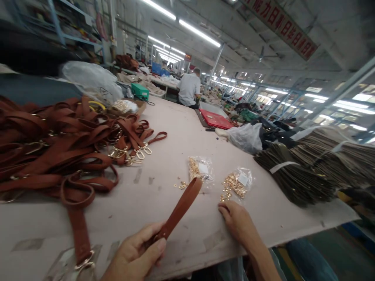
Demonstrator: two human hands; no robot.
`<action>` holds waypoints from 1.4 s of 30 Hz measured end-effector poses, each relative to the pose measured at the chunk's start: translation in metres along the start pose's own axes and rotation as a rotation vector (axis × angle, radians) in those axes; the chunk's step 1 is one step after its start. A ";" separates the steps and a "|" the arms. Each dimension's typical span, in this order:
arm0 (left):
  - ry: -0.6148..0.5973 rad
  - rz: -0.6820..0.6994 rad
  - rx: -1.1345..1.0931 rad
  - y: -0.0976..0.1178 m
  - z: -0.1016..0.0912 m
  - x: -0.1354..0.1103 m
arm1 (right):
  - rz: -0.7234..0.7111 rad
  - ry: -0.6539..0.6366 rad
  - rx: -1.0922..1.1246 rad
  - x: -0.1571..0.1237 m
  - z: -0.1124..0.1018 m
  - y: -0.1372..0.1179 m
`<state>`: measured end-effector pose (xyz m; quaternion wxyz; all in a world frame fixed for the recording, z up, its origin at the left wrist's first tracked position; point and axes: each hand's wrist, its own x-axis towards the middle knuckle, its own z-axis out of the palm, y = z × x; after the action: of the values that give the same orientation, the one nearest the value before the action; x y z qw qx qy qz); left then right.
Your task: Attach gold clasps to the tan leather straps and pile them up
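Observation:
My left hand (140, 249) is closed around a brown leather strap (183, 205), whose looped end rises up and to the right. My right hand (238, 222) rests low over the table with its thumb and forefinger pinched together. Its fingertips are beside loose small gold fittings (225, 195) spilling from a clear plastic bag (244, 179); anything between them is too small to make out. A second clear bag of small gold pieces (195, 168) lies to the left, partly behind the strap loop. A few loose rings (183, 185) lie by it.
A large heap of brown leather straps (58, 140) with gold clasps (143, 150) covers the left side. Bundled dark strips (295, 171) are stacked at the right edge. Farther back are a red folder-like item (216, 118), a green box (140, 91) and a seated person (189, 88).

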<state>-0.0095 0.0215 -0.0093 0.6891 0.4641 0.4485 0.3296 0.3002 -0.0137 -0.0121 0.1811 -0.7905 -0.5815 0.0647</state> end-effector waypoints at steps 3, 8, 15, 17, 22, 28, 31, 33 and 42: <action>-0.043 -0.026 -0.079 0.007 0.005 0.000 | 0.027 -0.023 0.024 0.003 -0.002 0.008; -0.090 -0.019 -0.102 0.004 0.005 -0.002 | -0.011 0.080 0.191 -0.026 0.008 -0.023; -0.161 0.049 -0.081 0.003 0.007 -0.011 | -0.344 0.159 0.629 -0.081 0.036 -0.119; -0.176 0.117 -0.030 0.004 0.007 -0.015 | -0.348 0.217 0.669 -0.085 0.044 -0.133; -0.098 0.267 0.229 0.007 0.007 -0.022 | -0.387 0.280 0.647 -0.089 0.051 -0.135; -0.076 0.368 0.344 0.005 0.006 -0.028 | -0.487 0.316 0.494 -0.093 0.045 -0.129; -0.099 0.391 0.347 0.005 0.005 -0.031 | -0.433 0.364 0.536 -0.098 0.046 -0.134; -0.116 0.409 0.341 0.007 0.005 -0.032 | -0.348 0.407 0.593 -0.103 0.051 -0.139; -0.214 0.541 0.393 0.001 0.007 -0.042 | 0.136 0.265 1.055 -0.124 0.074 -0.145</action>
<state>-0.0190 -0.0172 0.0062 0.5173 0.7218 0.2894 0.3572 0.1076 -0.0772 -0.0418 0.6199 -0.6298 -0.3899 0.2588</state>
